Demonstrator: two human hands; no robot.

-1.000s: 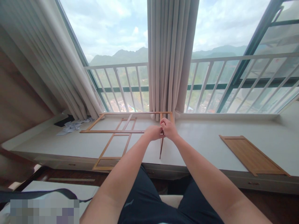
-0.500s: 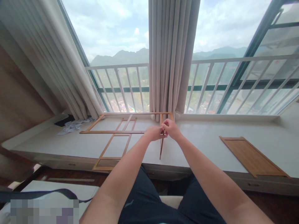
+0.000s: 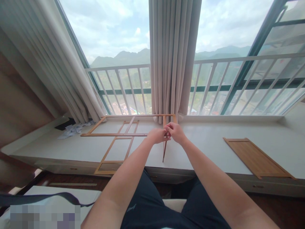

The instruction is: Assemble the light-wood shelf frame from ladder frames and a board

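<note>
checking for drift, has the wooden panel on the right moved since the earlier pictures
No. The wooden panel lies at the same spot on the sill.

A long white window ledge [image 3: 209, 143] runs under the glass. On it lie an open frame of thin light-brown wooden slats [image 3: 119, 135], a flat rectangular brown wooden panel [image 3: 256, 158] well apart at right, and crumpled white paper scraps [image 3: 73, 129] far left.

Both hands [image 3: 166, 134] together, fingers pinched
</note>
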